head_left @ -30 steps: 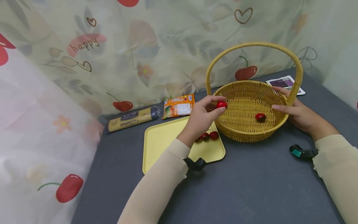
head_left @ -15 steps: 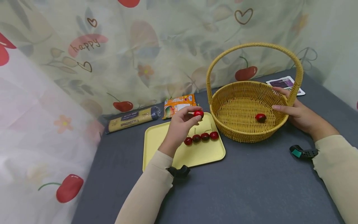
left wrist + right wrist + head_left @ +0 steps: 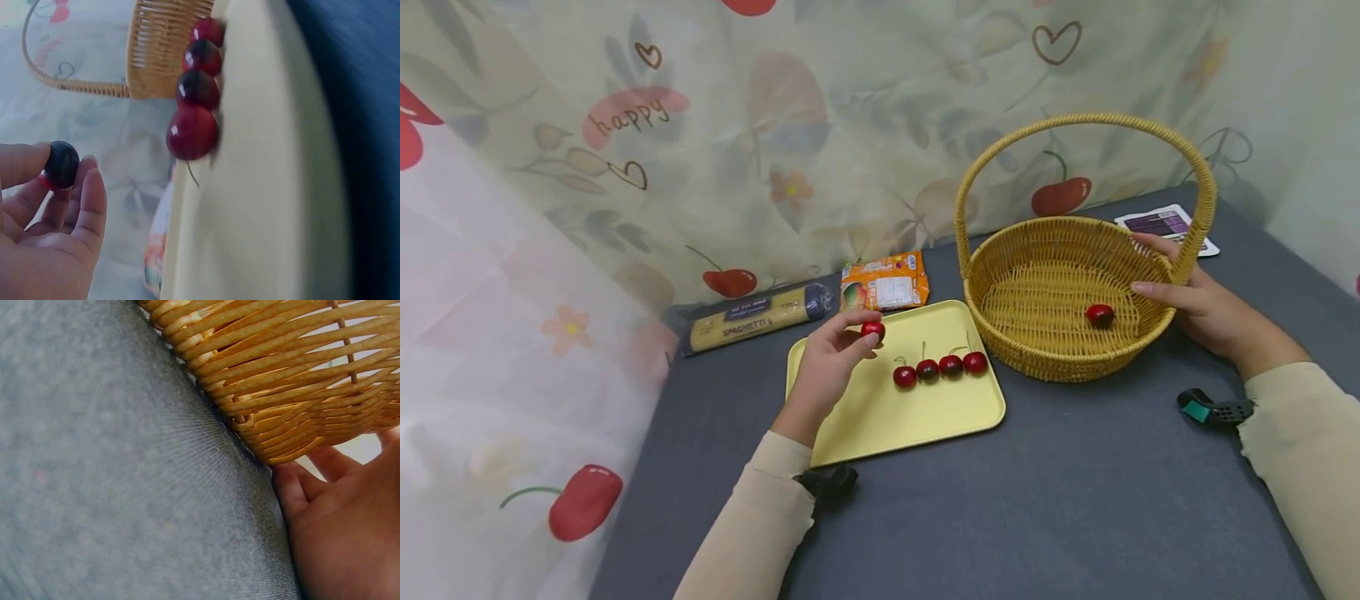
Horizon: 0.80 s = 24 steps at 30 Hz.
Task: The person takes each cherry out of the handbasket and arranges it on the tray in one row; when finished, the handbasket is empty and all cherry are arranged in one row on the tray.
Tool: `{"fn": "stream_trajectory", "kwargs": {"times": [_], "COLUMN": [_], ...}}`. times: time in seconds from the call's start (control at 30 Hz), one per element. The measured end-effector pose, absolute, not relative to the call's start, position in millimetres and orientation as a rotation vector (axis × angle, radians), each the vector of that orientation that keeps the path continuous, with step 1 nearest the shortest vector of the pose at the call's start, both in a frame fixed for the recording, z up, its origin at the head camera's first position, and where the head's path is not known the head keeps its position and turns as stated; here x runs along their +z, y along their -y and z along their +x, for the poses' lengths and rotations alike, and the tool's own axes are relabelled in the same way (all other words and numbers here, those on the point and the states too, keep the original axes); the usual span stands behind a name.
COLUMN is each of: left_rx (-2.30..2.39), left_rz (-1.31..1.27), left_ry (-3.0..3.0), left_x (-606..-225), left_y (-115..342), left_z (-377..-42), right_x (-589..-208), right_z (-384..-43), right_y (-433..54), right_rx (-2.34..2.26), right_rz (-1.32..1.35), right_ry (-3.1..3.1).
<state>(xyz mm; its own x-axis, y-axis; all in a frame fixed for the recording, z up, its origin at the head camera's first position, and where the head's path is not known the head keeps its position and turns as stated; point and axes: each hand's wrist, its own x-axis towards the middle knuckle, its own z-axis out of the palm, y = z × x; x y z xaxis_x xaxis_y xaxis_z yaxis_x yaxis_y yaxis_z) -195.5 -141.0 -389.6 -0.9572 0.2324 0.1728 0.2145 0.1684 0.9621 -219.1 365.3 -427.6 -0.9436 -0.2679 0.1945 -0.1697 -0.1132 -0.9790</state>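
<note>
Between thumb and fingertips, my left hand (image 3: 822, 371) pinches a dark red cherry (image 3: 873, 331) above the left part of the yellow tray (image 3: 865, 425). In the left wrist view the dark side of this held cherry (image 3: 61, 165) faces the camera. Several cherries with stems (image 3: 928, 370) lie in a row on the tray's right half. My right hand (image 3: 1217, 321) grips the right rim of the wicker basket (image 3: 1037, 358), thumb over the edge below the handle. One cherry (image 3: 1100, 316) lies inside the basket. In the right wrist view, fingers touch the woven wall (image 3: 281, 419) from outside.
A spaghetti pack (image 3: 756, 319) and an orange packet (image 3: 885, 282) lie behind the tray. Behind the basket is a purple and white card-like item (image 3: 1165, 223). A patterned curtain (image 3: 850, 150) borders the grey table (image 3: 1037, 500) at the back.
My left hand has moved left and down with the cherry, from over the basket's left rim to over the tray's left part. The right hand keeps its grip on the basket.
</note>
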Motion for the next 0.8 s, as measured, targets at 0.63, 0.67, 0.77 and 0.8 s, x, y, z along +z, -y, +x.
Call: {"fn": "stream_trajectory", "kwargs": {"times": [0.63, 0.67, 0.77, 0.8], "left_rx": [1.648, 1.638, 1.608, 1.598], "left_rz": [0.142, 0.154, 0.165, 0.165], "left_ry": [-2.492, -2.498, -2.518, -2.527], "left_x": [-424.3, -424.9, -427.0, -428.3], "left_y": [164.3, 164.3, 164.1, 164.0], "left_z": [-188.3, -187.9, -186.7, -186.7], "right_x": [-429.9, -429.7, -429.2, -429.0], "right_z": [-216.8, -217.3, -219.2, -219.8], "right_y": [-366.9, -366.7, -366.6, -366.6], "right_rx": [-2.224, -2.218, -2.194, -2.183], "right_rz": [-0.497, -0.493, -0.477, -0.471], "right_ry": [-2.086, -2.092, -2.105, -2.112]}}
